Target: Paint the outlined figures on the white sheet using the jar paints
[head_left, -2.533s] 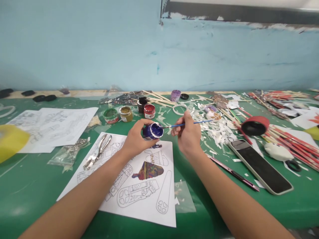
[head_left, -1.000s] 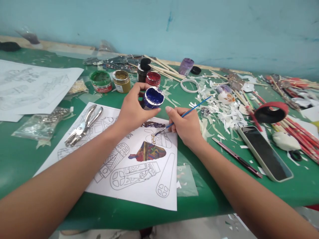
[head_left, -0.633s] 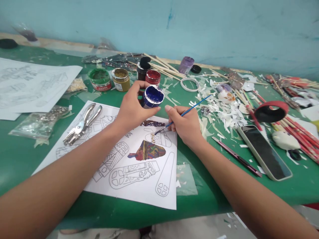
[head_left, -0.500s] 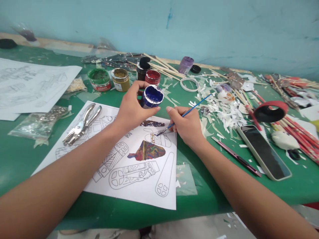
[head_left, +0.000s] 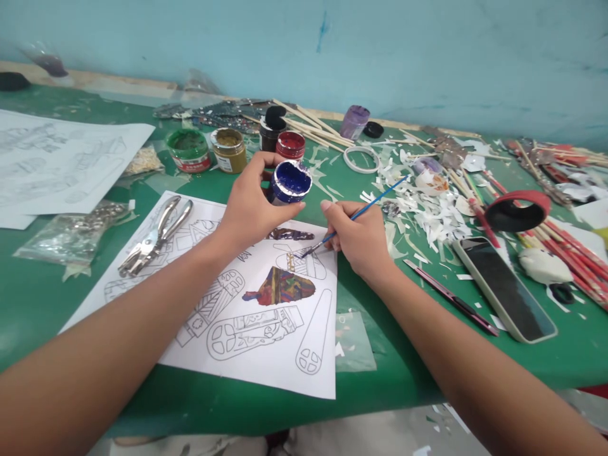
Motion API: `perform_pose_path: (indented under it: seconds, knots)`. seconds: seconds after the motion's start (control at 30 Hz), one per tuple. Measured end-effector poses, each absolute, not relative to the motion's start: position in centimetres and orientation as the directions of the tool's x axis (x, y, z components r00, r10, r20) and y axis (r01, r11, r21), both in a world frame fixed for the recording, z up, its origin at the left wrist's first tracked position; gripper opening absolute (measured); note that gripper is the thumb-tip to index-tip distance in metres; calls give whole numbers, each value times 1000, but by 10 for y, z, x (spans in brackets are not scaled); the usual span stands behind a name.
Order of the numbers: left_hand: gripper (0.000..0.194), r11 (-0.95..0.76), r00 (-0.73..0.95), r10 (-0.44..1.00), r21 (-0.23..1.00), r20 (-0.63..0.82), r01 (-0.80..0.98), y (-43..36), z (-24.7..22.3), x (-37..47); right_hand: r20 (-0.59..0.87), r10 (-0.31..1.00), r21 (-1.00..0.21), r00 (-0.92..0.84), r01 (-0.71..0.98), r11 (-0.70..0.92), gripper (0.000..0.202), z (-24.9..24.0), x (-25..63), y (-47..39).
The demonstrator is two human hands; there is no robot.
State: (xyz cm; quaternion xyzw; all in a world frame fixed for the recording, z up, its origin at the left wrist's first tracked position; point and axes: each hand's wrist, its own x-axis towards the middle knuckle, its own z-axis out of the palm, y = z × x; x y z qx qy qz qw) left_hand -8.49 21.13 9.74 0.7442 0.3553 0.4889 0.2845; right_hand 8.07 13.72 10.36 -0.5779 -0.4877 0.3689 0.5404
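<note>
My left hand point(head_left: 251, 206) is closed around a jar of blue paint point(head_left: 291, 182), tilted so its open mouth faces me. Between the fingers of my right hand point(head_left: 356, 234) is a thin blue paintbrush point(head_left: 377, 198), its dark bristles at an outlined shape on the printed sheet point(head_left: 304, 373). That shape bears a small patch of gold. Below it lies a painted piece point(head_left: 280, 286) in red, blue and gold, and above it a dark brown painted one point(head_left: 291, 235). A metal hole punch point(head_left: 154, 237) rests on the sheet's left part, beside my left forearm.
Open jars of green point(head_left: 188, 151), ochre point(head_left: 228, 151) and red paint point(head_left: 290, 145) stand behind my left hand. On the right lie a craft knife point(head_left: 451, 297), a phone point(head_left: 506, 288), a tape roll point(head_left: 517, 211), paper scraps point(head_left: 441, 212) and sticks. Other printed sheets point(head_left: 66, 164) lie left.
My right hand and the paintbrush have shifted slightly to the right, the tip still near the same outlined shape. My left hand keeps the jar almost in place.
</note>
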Motion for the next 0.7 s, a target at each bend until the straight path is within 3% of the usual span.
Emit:
perform_pose_path:
  seconds: [0.3, 0.7]
  knots:
    - [54, -587, 259, 807, 770, 531, 250, 212, 98, -85, 117, 968, -968, 222, 243, 61, 45, 106, 81, 136]
    - [54, -595, 260, 801, 763, 539, 251, 212, 97, -84, 128, 971, -982, 200, 166, 95, 47, 102, 79, 141]
